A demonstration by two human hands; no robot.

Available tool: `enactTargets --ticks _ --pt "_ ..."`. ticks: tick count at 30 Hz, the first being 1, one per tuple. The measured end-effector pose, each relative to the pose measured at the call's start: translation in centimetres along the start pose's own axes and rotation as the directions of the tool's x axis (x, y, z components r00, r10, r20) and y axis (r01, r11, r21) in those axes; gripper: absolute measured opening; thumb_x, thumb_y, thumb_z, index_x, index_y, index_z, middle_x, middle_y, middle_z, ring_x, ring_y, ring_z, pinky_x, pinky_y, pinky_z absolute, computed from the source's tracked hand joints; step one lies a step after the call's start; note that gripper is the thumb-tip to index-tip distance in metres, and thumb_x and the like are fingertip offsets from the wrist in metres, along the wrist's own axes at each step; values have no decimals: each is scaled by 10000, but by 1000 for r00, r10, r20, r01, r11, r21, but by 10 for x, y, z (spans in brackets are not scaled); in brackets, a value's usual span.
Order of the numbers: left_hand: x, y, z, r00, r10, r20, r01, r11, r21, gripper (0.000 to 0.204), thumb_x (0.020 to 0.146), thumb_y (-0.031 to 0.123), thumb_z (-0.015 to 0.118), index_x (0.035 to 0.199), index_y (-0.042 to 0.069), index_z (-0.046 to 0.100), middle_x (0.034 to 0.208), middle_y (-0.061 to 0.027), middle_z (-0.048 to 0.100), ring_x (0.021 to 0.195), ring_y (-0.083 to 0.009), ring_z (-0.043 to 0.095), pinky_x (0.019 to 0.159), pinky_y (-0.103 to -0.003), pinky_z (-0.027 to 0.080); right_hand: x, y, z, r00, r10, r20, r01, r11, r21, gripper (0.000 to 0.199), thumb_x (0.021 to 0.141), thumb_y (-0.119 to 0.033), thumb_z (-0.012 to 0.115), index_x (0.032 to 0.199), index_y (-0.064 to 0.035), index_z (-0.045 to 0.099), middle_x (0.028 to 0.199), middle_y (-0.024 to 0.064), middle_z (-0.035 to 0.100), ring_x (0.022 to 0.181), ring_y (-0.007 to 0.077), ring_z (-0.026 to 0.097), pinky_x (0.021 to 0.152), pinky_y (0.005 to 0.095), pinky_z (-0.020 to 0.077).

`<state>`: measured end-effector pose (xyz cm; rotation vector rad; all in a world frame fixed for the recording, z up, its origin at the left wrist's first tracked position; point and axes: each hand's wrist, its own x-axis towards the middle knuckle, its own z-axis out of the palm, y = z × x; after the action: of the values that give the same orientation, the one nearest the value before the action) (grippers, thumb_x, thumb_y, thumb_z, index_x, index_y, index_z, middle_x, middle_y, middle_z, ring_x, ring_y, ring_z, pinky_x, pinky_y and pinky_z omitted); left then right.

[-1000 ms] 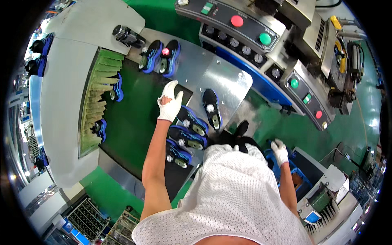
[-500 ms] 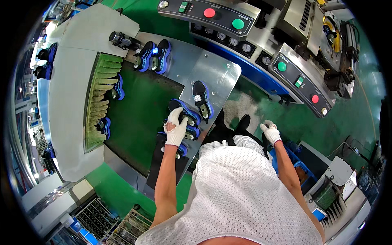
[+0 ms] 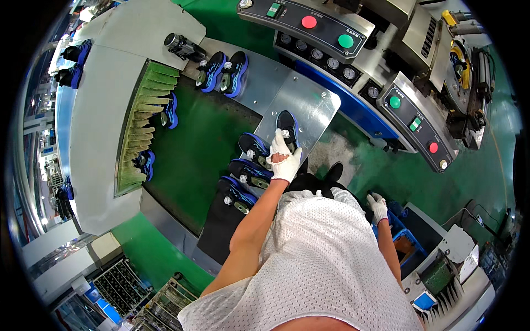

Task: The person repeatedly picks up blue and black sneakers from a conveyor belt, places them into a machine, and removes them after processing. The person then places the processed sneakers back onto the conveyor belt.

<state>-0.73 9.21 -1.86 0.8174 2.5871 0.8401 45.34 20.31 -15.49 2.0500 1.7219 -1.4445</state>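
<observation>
My gloved left hand (image 3: 284, 160) grips the heel end of a black sneaker (image 3: 287, 122) with a blue-purple sole, fingers on one side and thumb on the other. This sneaker lies near the corner of the metal table (image 3: 314, 99). Just left of my hand lie three more sneakers in a row, the far one (image 3: 253, 148), the middle one (image 3: 249, 172) and the near one (image 3: 234, 192). White stuffing shows in their openings. Low at my right side hangs my gloved right hand (image 3: 378, 205), fingers loosely apart with nothing seen in them, close to a blue crate (image 3: 406, 234).
Two sneakers (image 3: 236, 71) and a black flask (image 3: 185, 48) stand at the table's far end. A grey machine housing (image 3: 99, 127) with green strip curtains (image 3: 138, 132) has sneakers at its opening. Ahead right is a machine with a button panel (image 3: 411, 118). A black mat (image 3: 218, 229) covers the near table edge.
My left hand has left the sneakers in the row and moved right and away from me onto the sneaker near the table corner. My right hand has dropped slightly nearer. The whole view has shifted.
</observation>
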Motion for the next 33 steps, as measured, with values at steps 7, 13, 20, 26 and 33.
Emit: enactTargets --ticks 7,13,20,26,33 --pt "-56 -36 -29 964 174 201 -144 977 -156 740 872 142 753 1495 -2 382 1397 -248 518 1183 -378 616 992 -432 518 -46 -36 -11 989 127 80 -135 986 102 573 929 -364 752 1330 30 640 1182 146 729 1001 227 687 860 342 534" --pt "-78 -25 -57 905 -19 425 123 968 -218 510 914 167 711 1370 5 551 1340 -231 587 1130 -366 659 956 -438 532 -45 -63 -6 975 185 123 -208 955 211 554 916 -315 768 1306 60 646 1200 161 727 1075 251 676 963 361 504" --pt "-122 -38 -95 894 -201 400 236 971 -39 394 945 232 683 1268 11 639 1233 -159 692 1107 -297 693 964 -385 529 -13 -57 -4 984 73 161 -104 976 193 580 910 -309 774 1339 49 618 1277 150 674 1147 233 627 1005 356 480" --pt "-162 -64 -86 881 -337 332 413 891 -190 323 946 194 704 1202 2 657 1127 -162 723 1063 -271 707 921 -369 547 3 -49 -9 993 13 120 -31 988 152 511 925 -343 732 1309 -15 653 1124 102 712 875 172 659 691 324 546" --pt "-187 -78 -63 817 -568 98 565 757 -327 654 896 266 756 1402 -27 463 1328 -222 617 1155 -313 659 1002 -412 510 -8 -69 -33 967 120 223 -151 980 127 471 938 -323 734 1300 -34 649 783 -1 640 578 97 564 507 298 461"
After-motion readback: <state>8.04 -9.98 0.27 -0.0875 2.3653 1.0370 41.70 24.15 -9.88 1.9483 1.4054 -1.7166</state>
